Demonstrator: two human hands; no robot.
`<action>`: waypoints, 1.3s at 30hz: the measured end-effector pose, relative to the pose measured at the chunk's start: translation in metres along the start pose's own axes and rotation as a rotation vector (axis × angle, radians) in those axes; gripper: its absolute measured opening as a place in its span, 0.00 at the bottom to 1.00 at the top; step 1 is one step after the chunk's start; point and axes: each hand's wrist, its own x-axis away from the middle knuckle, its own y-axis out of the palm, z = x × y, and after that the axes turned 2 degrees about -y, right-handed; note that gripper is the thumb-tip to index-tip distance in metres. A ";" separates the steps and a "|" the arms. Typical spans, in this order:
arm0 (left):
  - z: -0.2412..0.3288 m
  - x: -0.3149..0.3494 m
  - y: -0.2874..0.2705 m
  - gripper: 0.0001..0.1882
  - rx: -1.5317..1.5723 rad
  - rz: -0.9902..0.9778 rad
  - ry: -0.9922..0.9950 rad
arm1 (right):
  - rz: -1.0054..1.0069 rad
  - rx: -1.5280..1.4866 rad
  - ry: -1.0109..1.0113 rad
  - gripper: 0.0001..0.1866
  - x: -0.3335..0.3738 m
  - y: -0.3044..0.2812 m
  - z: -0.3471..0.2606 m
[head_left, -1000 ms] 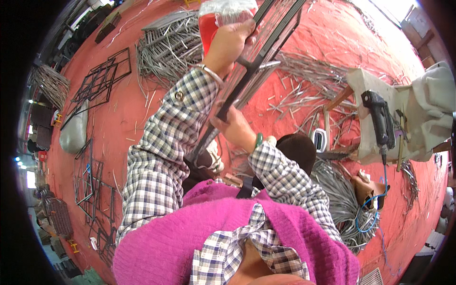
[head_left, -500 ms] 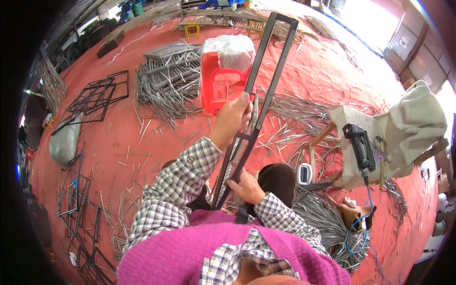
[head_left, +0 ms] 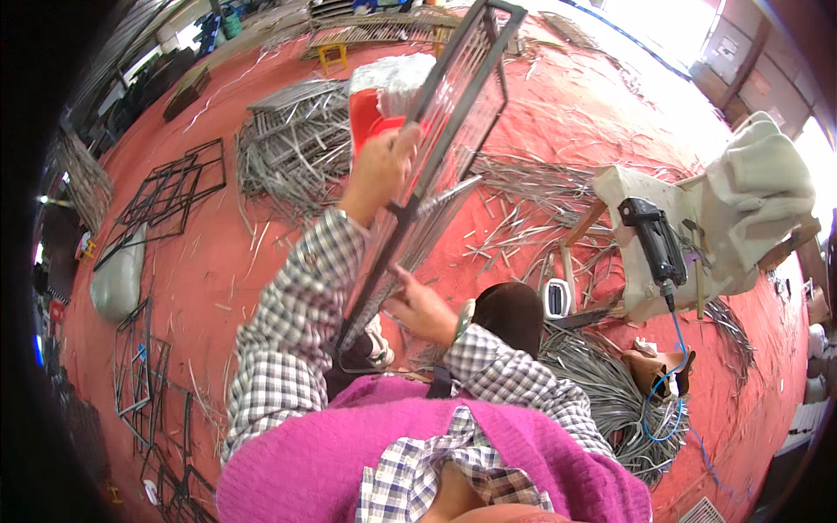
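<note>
A dark, narrow metal frame (head_left: 449, 135) with grey strips across its sides stands tilted in front of me, its top leaning away to the right. My left hand (head_left: 379, 172) is closed round its left edge, about mid-height. Lower down, my right hand (head_left: 429, 312) has thumb and fingers at the frame's near right side, partly hidden against it. One loose grey strip (head_left: 452, 193) juts out to the right of the frame between the two hands.
Behind the frame stands a red plastic stool (head_left: 364, 113) with a white wrapped top. Bundles of grey strips (head_left: 296, 144) lie on the red floor. At right, a black power tool (head_left: 656, 244) with a blue hose rests on a cloth-covered stand (head_left: 732, 218). Bare black frames (head_left: 174, 196) lie left.
The frame has turned, so its strip-covered side now shows, and it has shifted left and toward its top. Both hands moved left with it.
</note>
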 end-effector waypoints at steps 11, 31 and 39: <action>0.058 -0.054 -0.092 0.29 -0.252 -0.061 -0.081 | 0.251 -0.265 0.325 0.14 0.069 -0.086 0.032; -0.052 -0.098 -0.049 0.24 -0.737 -0.444 0.111 | 0.851 -0.071 0.744 0.14 0.256 -0.146 0.097; -0.046 -0.089 -0.045 0.22 -1.004 -0.559 0.215 | 1.119 -0.264 1.262 0.14 0.477 -0.029 0.161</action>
